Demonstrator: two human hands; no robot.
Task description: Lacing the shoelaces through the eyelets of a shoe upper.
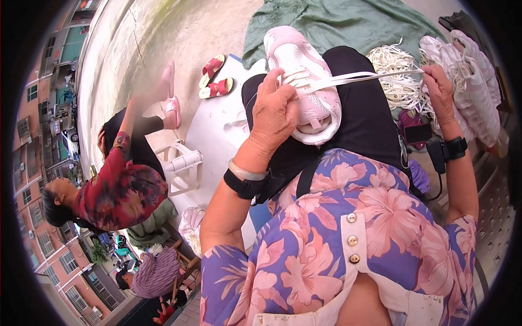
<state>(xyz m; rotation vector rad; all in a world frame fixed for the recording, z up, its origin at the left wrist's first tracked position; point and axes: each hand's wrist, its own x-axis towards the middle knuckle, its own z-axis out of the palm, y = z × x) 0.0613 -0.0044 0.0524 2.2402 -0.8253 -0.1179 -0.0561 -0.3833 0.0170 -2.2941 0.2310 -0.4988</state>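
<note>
A pale pink and white sneaker (291, 48) lies across my lap, its toe pointing away and its collar toward me. My left hand (274, 114) is closed on the sneaker's left side, fingertips beside the lacing. Off to the right, my right hand (439, 92) pinches the end of a flat white shoelace (375, 77). That lace runs taut from the sneaker's eyelets, sideways over my right thigh. White lacing crosses the lower tongue.
A heap of loose white laces (399, 70) and several pale sneakers (478, 92) lie at the right. Green cloth (348, 27) spreads beyond my knees. Red sandals (216, 88) and a white stool (182, 163) stand left, where a person in red (122, 190) sits.
</note>
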